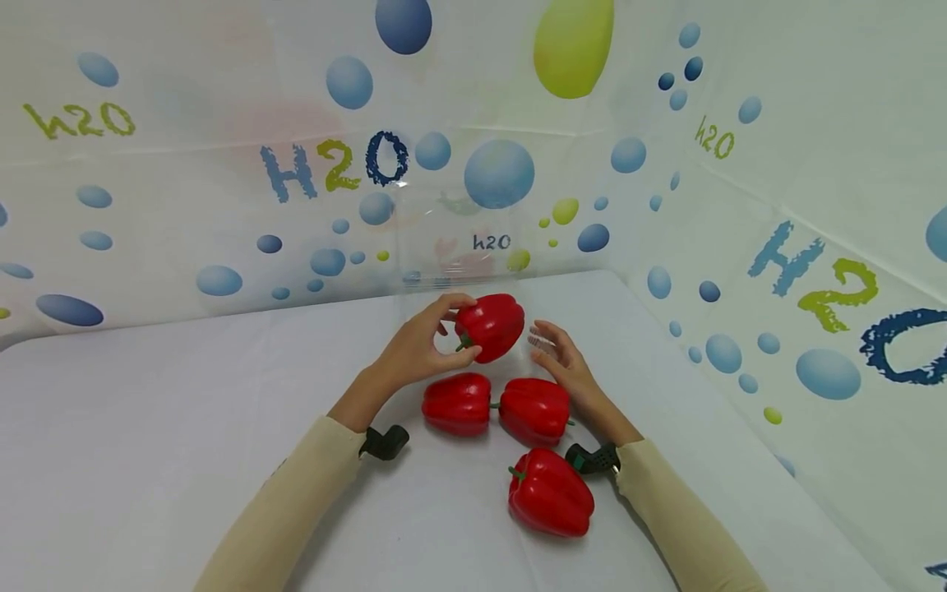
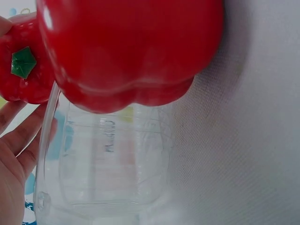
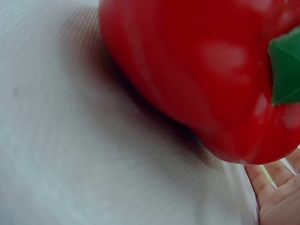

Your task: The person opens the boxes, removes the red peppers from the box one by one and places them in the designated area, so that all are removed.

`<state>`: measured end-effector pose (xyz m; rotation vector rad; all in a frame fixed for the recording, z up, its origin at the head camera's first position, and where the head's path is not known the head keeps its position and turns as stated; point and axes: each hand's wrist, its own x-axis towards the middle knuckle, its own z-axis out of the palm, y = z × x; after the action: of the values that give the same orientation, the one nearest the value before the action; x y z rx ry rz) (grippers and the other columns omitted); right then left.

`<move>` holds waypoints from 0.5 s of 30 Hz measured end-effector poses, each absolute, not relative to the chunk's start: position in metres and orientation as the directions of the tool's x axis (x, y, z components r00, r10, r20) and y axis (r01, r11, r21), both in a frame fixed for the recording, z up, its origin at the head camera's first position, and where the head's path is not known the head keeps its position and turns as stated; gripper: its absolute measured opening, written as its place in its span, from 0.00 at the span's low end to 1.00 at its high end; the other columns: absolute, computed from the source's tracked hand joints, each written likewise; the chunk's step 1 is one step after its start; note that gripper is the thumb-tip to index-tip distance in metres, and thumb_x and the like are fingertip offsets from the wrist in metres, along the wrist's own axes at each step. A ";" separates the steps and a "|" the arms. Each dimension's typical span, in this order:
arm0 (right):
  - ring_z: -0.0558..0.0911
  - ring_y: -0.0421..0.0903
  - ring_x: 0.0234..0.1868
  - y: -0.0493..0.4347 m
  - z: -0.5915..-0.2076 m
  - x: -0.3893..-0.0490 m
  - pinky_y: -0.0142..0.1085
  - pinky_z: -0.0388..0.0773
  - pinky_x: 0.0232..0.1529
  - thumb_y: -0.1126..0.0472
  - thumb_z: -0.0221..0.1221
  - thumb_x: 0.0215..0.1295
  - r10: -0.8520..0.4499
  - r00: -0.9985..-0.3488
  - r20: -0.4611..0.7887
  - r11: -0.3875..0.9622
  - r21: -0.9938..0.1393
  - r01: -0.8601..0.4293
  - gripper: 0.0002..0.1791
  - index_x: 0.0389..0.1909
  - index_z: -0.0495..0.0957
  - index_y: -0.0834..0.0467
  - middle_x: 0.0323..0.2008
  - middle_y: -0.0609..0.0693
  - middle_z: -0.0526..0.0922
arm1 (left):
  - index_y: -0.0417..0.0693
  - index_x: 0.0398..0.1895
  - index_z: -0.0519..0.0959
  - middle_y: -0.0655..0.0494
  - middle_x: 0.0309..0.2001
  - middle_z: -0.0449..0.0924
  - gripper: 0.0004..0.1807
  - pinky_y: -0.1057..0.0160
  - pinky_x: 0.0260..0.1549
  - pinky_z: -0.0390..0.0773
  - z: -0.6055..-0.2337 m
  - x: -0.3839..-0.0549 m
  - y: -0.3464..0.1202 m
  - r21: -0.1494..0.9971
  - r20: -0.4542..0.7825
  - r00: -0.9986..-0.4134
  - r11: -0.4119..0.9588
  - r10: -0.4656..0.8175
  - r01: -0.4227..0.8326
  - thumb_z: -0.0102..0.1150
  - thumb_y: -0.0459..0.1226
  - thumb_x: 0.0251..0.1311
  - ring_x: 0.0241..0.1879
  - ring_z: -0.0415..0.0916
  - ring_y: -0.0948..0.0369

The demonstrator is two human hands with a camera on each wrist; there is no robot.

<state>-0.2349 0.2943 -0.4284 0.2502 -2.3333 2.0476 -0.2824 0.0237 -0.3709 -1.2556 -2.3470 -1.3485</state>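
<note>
My left hand (image 1: 422,344) grips a red bell pepper (image 1: 497,327) between thumb and fingers, its green stem toward the thumb. The pepper is raised over a clear plastic container (image 2: 41,183), whose see-through lid (image 1: 444,222) stands up at the back. My right hand (image 1: 568,368) is beside the container's right side, fingers loosely bent and holding nothing; whether it touches the plastic is unclear. Two more peppers lie in front of the container, a left one (image 1: 459,404) and a right one (image 1: 534,411), the latter beside my right wrist. In the right wrist view a pepper (image 3: 197,79) covers most of that hand.
Another red pepper (image 1: 551,495) lies nearer to me, by the right forearm. A white cloth (image 1: 148,460) covers the table. Behind and to the right hangs a printed sheet (image 1: 177,205) with blue and green drops. Dark wrist cameras (image 1: 386,443) are strapped to both wrists.
</note>
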 end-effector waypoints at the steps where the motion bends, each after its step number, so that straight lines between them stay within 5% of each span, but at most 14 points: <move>1: 0.63 0.56 0.71 0.294 -0.429 -0.235 0.52 0.64 0.67 0.59 0.56 0.70 -0.101 -0.987 0.126 0.122 -0.983 -0.138 0.33 0.73 0.56 0.54 0.72 0.57 0.60 | 0.52 0.63 0.66 0.52 0.58 0.74 0.37 0.48 0.43 0.81 -0.371 -0.282 0.023 0.634 0.506 -0.632 0.243 0.587 0.734 0.72 0.40 0.49 0.50 0.75 0.55; 15: 0.63 0.54 0.71 0.294 -0.429 -0.233 0.51 0.63 0.68 0.59 0.55 0.70 -0.101 -0.989 0.108 0.114 -0.986 -0.119 0.33 0.73 0.55 0.53 0.72 0.54 0.60 | 0.51 0.63 0.66 0.53 0.56 0.76 0.39 0.57 0.42 0.81 -0.365 -0.267 0.019 0.574 0.540 -0.591 0.251 0.599 0.780 0.74 0.40 0.46 0.51 0.74 0.58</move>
<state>-0.2334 0.2937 -0.4287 0.2304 -2.3345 2.0683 -0.2667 0.0187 -0.3649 -1.2955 -2.3093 -1.2529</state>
